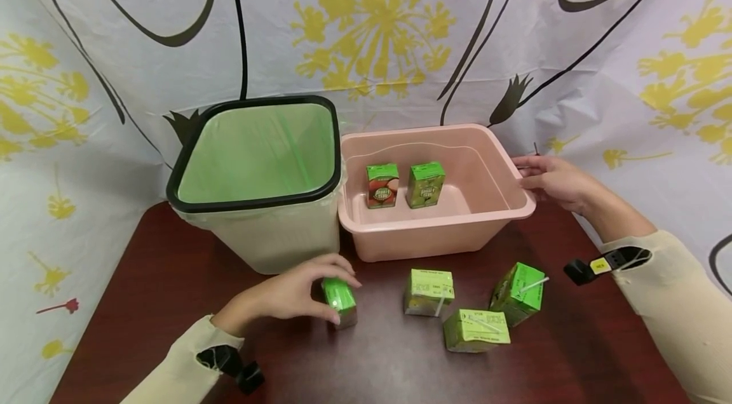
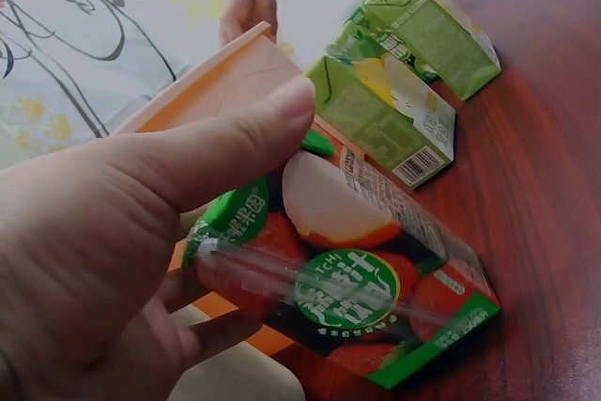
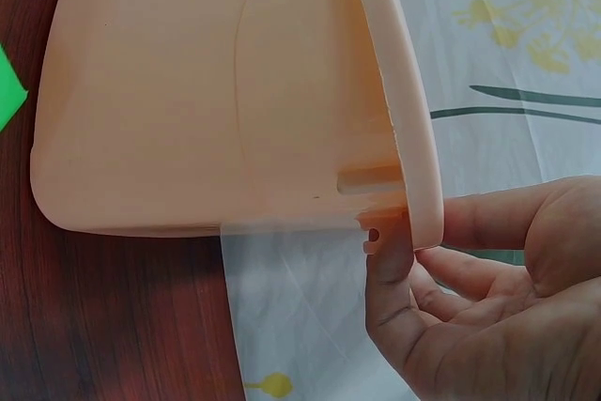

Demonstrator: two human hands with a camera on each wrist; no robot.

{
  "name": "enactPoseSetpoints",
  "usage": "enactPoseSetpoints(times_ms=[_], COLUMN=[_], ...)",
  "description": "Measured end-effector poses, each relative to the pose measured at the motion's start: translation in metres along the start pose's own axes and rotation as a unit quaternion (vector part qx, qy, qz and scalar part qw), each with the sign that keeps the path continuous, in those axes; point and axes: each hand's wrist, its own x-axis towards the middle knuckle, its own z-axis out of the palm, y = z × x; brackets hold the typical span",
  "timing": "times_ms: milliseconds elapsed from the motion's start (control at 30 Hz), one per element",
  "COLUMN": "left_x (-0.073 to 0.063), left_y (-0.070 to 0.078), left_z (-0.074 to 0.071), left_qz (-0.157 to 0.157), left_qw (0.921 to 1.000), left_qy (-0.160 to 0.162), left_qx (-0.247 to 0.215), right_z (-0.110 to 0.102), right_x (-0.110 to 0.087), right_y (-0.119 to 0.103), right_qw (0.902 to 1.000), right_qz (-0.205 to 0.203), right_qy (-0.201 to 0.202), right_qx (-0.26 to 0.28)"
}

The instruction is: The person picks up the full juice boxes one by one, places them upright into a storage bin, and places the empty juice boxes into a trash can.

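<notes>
My left hand [image 1: 297,289] is curled around a juice box [image 1: 340,302] with a green top, thumb on the near side and fingers on the far side. In the left wrist view this juice box [image 2: 347,279] shows lychee pictures and a clear wrapped straw along its side. My right hand [image 1: 551,178] grips the right rim of a pink plastic bin [image 1: 423,242]. In the right wrist view, thumb and fingers pinch the rim [image 3: 418,157] from both sides. Inside the bin stand a red-and-green juice box [image 1: 382,186] and a green juice box [image 1: 426,185].
A tall pale trash can [image 1: 280,232] with a black rim and a green-tinted inside stands left of the bin. On the dark red table are a yellow-green carton [image 1: 429,293], another yellow-green carton [image 1: 476,331] and a bright green carton [image 1: 518,293]. Patterned cloth [image 1: 372,23] hangs behind.
</notes>
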Motion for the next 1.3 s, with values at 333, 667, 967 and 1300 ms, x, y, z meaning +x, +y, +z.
enactPoseSetpoints(times_ms=[333, 667, 967, 1300], left_x=[0.000, 0.000, -0.013, -0.012], left_y=[-0.009, -0.014, -0.016, -0.013], left_z=[0.021, 0.038, 0.033, 0.040], left_qz=[-0.003, 0.007, -0.006, -0.018], left_qw=[0.9973, 0.9900, 0.9937, 0.9916], left_qy=[0.072, 0.125, 0.093, 0.127], left_qx=[0.018, -0.064, -0.061, -0.015], right_z=[0.001, 0.000, 0.000, 0.000], right_x=[0.001, 0.000, 0.000, -0.001], right_y=[0.002, 0.001, 0.002, 0.001], right_qw=[1.0000, 0.9999, 1.0000, 0.9998], right_qz=[0.003, 0.004, -0.001, -0.003], right_qy=[0.002, 0.008, 0.004, 0.004], right_qx=[0.004, 0.009, 0.008, 0.018])
